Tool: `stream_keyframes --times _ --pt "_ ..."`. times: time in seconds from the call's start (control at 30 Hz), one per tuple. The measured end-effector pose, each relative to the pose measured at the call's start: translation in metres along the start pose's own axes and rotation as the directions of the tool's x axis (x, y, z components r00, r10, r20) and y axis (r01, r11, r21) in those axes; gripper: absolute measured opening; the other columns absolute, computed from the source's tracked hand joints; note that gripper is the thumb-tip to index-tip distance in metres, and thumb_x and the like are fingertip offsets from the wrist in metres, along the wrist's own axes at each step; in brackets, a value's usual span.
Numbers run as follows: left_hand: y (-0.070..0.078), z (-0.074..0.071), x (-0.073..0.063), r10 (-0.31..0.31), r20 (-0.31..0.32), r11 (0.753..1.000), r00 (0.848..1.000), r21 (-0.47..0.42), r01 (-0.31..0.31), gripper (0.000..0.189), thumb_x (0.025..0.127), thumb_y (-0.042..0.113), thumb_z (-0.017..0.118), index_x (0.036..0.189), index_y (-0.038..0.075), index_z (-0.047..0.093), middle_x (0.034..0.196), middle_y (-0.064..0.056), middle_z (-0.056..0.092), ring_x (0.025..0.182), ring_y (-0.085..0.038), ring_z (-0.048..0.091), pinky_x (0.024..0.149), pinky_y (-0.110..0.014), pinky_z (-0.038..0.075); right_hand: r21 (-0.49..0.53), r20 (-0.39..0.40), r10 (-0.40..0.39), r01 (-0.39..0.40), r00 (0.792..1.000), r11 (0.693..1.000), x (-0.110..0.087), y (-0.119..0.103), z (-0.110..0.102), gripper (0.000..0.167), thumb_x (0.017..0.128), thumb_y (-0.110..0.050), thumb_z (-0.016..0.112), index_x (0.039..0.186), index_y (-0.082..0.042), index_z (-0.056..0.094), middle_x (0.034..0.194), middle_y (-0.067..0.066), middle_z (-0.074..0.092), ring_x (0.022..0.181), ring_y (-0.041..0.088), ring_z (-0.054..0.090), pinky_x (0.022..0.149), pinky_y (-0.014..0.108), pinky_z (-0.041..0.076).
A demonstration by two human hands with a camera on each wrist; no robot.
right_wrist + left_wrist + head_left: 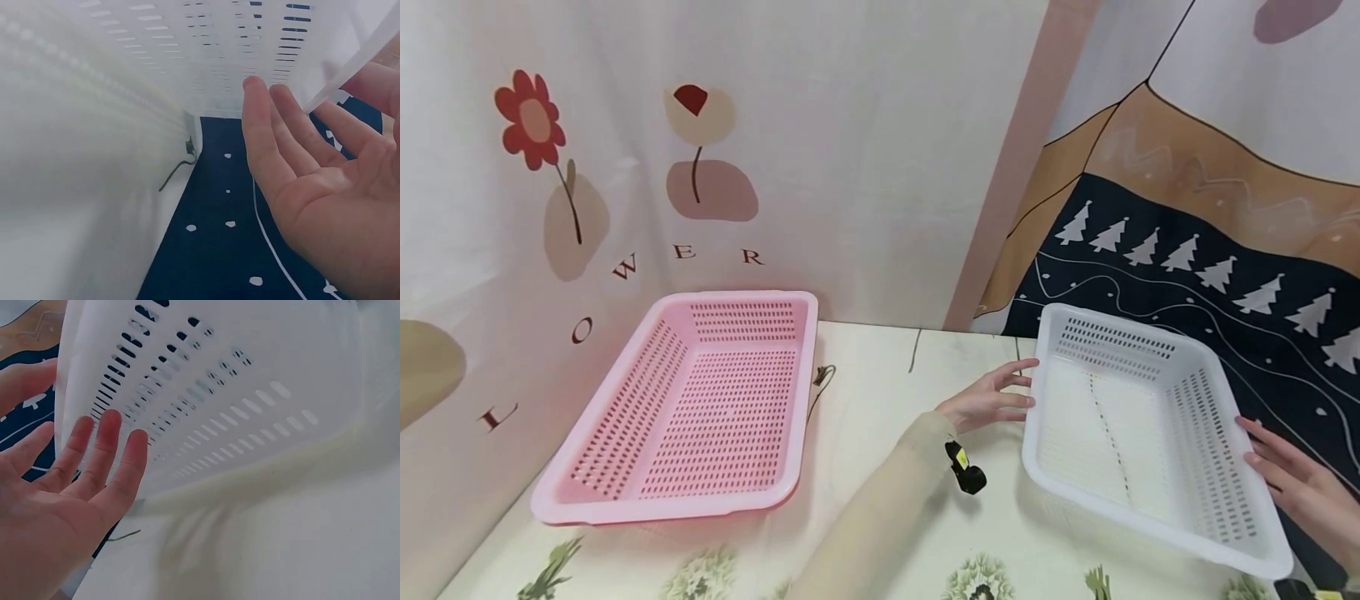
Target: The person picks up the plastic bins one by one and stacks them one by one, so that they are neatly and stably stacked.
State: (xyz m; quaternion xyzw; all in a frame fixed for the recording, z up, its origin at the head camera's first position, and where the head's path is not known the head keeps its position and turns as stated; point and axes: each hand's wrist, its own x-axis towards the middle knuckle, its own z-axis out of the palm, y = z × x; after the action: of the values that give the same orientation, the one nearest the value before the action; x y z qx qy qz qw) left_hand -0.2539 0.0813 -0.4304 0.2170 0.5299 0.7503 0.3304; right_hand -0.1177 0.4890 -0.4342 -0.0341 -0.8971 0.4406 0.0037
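Observation:
A white plastic basket (1150, 523) with slotted walls is at the right in the head view, set at a slant. My left hand (988, 400) touches its left side, fingertips right at the rim. In the left wrist view, the fingers (106, 440) lie nearly straight along the slotted outer wall (300, 356), with the thumb by the rim. At the basket's right side is my right hand (1303, 492). The right wrist view shows its fingers (259, 119) extended beneath the rim beside the outer wall, while the thumb is partly hidden behind the rim.
A pink slotted basket (677, 507) stands at the left on the pale, flower-printed cloth (880, 375). Behind hangs a white curtain (865, 167) with flower prints and letters. Dark blue printed fabric (1037, 279) lies behind and right of the white basket.

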Motion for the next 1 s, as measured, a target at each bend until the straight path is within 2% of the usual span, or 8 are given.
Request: stream_keyframes --times 0.13,0.33,0.57,0.63,0.7,0.77,0.83,1.0 --pt "0.001 0.001 0.002 0.006 -0.003 1.0 1.0 -0.009 -0.006 0.065 0.092 -0.011 0.054 0.148 0.016 0.038 0.125 -0.004 0.048 0.1 -0.018 0.058 0.093 -0.037 0.049 0.043 0.007 -0.003 0.002 1.0 0.999 -0.003 0.0 0.002 0.064 0.105 -0.032 0.041 0.155 -0.033 0.002 0.12 -0.028 0.033 0.09 -0.02 0.045 0.07 0.019 0.052" --pt "0.004 -0.003 -0.001 0.002 0.007 1.0 1.0 0.021 -0.002 0.07 0.09 -0.012 0.055 0.15 0.016 0.034 0.121 -0.005 0.048 0.096 -0.017 0.059 0.091 -0.035 0.05 0.047 0.045 0.042 -0.044 0.998 0.998 -0.003 -0.014 0.004 0.069 0.105 -0.031 0.042 0.155 -0.026 -0.003 0.121 -0.019 0.034 0.088 -0.016 0.048 0.069 0.024 0.054" --pt "0.009 -0.012 -0.011 -0.003 0.034 0.996 0.999 0.084 0.001 0.072 0.089 -0.011 0.056 0.151 0.016 0.032 0.118 -0.006 0.049 0.093 -0.017 0.062 0.091 -0.034 0.05 0.067 0.074 0.036 -0.041 0.997 0.997 -0.004 -0.022 0.01 0.07 0.104 -0.027 0.046 0.156 -0.028 -0.001 0.118 -0.023 0.034 0.088 -0.011 0.053 0.069 0.026 0.055" --pt "0.011 -0.013 -0.014 -0.005 0.038 0.998 0.999 0.069 0.002 0.072 0.089 -0.012 0.055 0.151 0.015 0.031 0.117 -0.006 0.049 0.093 -0.017 0.062 0.092 -0.035 0.05 0.045 0.078 0.044 -0.048 0.996 0.998 -0.004 -0.025 0.012 0.071 0.103 -0.029 0.047 0.156 -0.026 -0.001 0.124 -0.012 0.038 0.088 -0.01 0.053 0.07 0.028 0.055" --pt "0.012 -0.015 -0.018 -0.01 0.046 0.999 0.999 0.05 0.008 0.072 0.089 -0.013 0.054 0.152 0.014 0.03 0.115 -0.006 0.048 0.092 -0.017 0.062 0.092 -0.035 0.049 0.022 0.09 0.067 -0.07 0.994 0.997 -0.004 -0.027 0.014 0.073 0.103 -0.033 0.047 0.156 -0.026 -0.003 0.135 0.008 0.036 0.087 -0.01 0.052 0.072 0.033 0.056" --pt "0.012 -0.016 -0.02 -0.01 0.054 0.999 0.998 0.035 0.008 0.073 0.089 -0.015 0.053 0.152 0.013 0.029 0.114 -0.006 0.048 0.092 -0.016 0.062 0.093 -0.035 0.049 -0.002 0.105 0.092 -0.092 0.99 0.996 -0.004 -0.03 0.015 0.075 0.102 -0.036 0.047 0.155 -0.023 -0.005 0.142 0.026 0.025 0.087 -0.012 0.05 0.074 0.039 0.056" --pt "0.013 -0.017 -0.023 -0.004 0.056 1.0 0.998 0.021 0.003 0.073 0.089 -0.016 0.053 0.152 0.012 0.028 0.113 -0.006 0.048 0.092 -0.016 0.062 0.093 -0.034 0.049 -0.012 0.121 0.107 -0.106 0.987 0.994 -0.003 -0.033 0.015 0.076 0.102 -0.039 0.046 0.155 -0.022 -0.006 0.144 0.037 0.012 0.087 -0.013 0.049 0.075 0.044 0.056" --pt "0.018 -0.022 -0.029 0.037 0.039 0.999 0.999 0.011 -0.037 0.074 0.087 -0.018 0.052 0.152 0.011 0.029 0.112 -0.006 0.051 0.096 -0.016 0.06 0.094 -0.034 0.048 0.031 0.14 0.081 -0.086 0.987 0.996 0.001 -0.042 0.017 0.074 0.103 -0.038 0.045 0.155 -0.025 -0.005 0.149 0.035 0.008 0.089 -0.008 0.054 0.073 0.045 0.056"
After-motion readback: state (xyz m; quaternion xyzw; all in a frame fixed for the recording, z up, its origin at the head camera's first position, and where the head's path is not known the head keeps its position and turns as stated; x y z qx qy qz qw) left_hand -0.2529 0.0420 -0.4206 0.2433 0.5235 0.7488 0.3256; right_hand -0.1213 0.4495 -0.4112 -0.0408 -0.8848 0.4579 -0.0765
